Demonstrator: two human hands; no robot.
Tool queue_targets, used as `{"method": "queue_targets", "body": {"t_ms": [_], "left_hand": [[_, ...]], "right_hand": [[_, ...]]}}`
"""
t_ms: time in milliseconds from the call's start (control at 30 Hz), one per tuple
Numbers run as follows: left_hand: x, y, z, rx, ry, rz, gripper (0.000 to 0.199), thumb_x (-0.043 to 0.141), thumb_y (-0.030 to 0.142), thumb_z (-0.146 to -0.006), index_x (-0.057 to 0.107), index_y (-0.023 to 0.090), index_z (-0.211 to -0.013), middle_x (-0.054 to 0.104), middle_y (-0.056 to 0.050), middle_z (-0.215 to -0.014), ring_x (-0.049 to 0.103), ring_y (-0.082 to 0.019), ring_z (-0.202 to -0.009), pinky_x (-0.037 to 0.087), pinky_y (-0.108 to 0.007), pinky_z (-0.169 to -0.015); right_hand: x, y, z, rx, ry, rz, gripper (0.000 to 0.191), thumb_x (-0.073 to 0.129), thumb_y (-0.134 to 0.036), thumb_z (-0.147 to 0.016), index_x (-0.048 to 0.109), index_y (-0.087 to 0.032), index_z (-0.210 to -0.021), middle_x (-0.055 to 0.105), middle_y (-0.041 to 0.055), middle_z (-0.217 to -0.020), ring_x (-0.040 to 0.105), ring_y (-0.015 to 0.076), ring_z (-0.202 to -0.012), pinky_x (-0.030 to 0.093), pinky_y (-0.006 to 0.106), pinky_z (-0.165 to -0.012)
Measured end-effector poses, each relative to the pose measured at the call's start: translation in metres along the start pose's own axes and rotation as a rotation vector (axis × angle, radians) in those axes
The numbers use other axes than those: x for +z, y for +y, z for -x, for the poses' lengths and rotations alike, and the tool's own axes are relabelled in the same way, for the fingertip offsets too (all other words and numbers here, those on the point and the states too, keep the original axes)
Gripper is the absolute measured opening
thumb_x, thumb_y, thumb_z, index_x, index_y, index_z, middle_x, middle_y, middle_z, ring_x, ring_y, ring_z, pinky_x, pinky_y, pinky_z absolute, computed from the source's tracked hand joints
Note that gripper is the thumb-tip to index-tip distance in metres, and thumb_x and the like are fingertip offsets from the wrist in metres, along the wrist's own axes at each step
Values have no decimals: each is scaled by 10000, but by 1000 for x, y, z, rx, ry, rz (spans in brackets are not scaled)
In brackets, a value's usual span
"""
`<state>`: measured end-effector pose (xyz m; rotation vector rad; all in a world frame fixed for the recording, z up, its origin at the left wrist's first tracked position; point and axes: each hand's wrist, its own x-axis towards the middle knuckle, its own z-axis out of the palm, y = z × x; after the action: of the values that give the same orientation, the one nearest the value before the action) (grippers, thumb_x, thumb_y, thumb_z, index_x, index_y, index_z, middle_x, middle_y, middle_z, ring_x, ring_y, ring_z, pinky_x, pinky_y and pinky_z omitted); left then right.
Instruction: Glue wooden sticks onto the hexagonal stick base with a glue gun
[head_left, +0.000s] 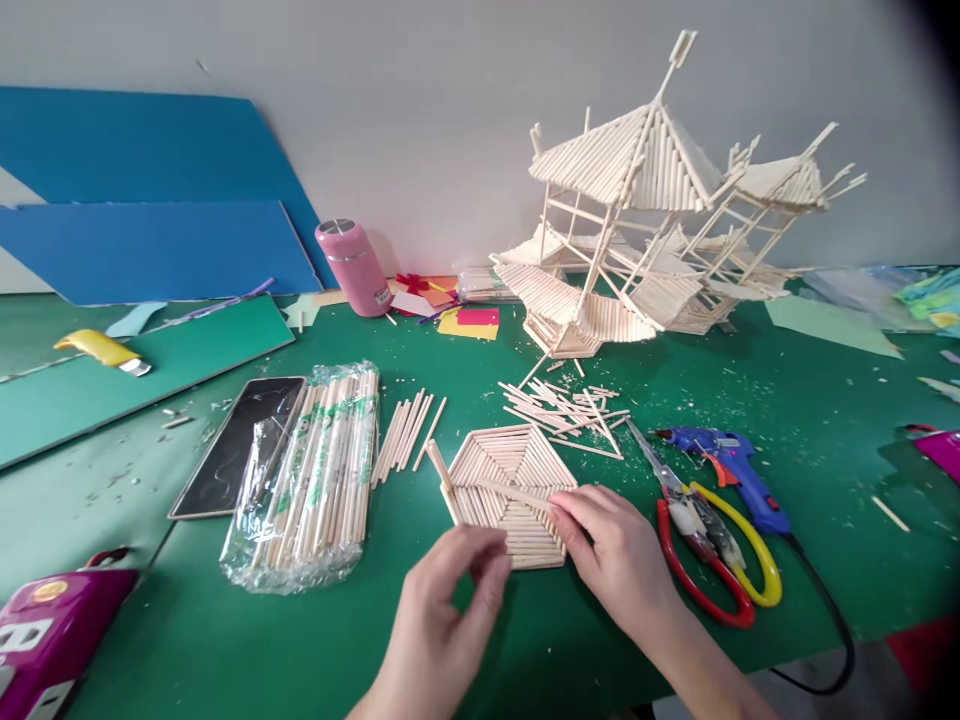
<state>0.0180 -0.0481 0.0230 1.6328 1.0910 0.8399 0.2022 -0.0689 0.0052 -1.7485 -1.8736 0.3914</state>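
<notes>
A hexagonal panel of thin wooden sticks (536,535) lies on the table before me, with a short stick piece (441,466) standing up at its left corner. Between the thumb and fingers of my right hand (611,540) is a pale wooden stick (517,491), reaching left across the panel. My left hand (454,595) is at the panel's front left edge. Its fingers curl toward the thumb with a small gap, and I see nothing between them. Just behind the panel, loose cut sticks (562,408) lie in a pile.
To the right are scissors (697,530) with red and yellow handles and a blue glue gun (727,465) with its cord. A stick-built pavilion model (630,170) stands behind. At left are bagged sticks (319,470), a dark phone (232,450) and a yellow cutter (101,348); a pink flask (356,268) stands further back.
</notes>
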Motion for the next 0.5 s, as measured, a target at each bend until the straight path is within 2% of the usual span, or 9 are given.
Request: {"method": "queue_targets", "body": {"t_ms": [67,133,200,267,400,500], "left_hand": [[1,-6,3,328,-19,-381,196,513,189,-805,619,135,-961,667,-117,-929,612,-224,-860,481,-349,-745],[4,-11,1,500,-20,-718,298,495,234,-821,582,137,-1089,626,-137,-1107,565,-277,-1008,430,-421,-836],[8,-16,-4,577,-26,-943,403,470,346,-835,535,130,-1169,579,-133,-1200,525,-292,-1081,383,-436,-881],[10,-21,-8,631,-27,-1063,472,435,426,-838,515,128,-1195,560,-120,-1229,492,-281,-1128,336,-420,-920],[12,-35,-8,678,-5,-1123,495,390,456,-849,510,134,-1204,546,-95,-1251,443,-256,-1178,250,-386,-983],[13,-45,-7,691,16,-1090,489,365,443,-863,499,132,-1215,529,-86,-1271,409,-254,-1204,216,-392,-1013]], "right_hand": [[5,-1,-1,-50,-4,57,206,447,-238,-872,645,-188,-891,633,55,-829,533,200,-770,414,341,-703],[9,-2,-1,-74,6,88,199,455,-239,-869,649,-201,-890,617,52,-818,518,195,-760,416,335,-682],[13,-2,0,-80,28,105,193,459,-231,-866,651,-209,-883,600,52,-798,508,189,-744,419,327,-658],[16,-1,3,-81,47,112,191,461,-220,-864,652,-211,-860,589,50,-784,506,185,-732,424,324,-644],[16,3,5,-97,53,86,187,472,-218,-860,637,-216,-950,593,53,-817,528,186,-758,451,329,-658],[5,3,-1,-113,74,66,248,456,-214,-867,580,-197,-1081,603,68,-890,551,190,-832,480,327,-705]]}}
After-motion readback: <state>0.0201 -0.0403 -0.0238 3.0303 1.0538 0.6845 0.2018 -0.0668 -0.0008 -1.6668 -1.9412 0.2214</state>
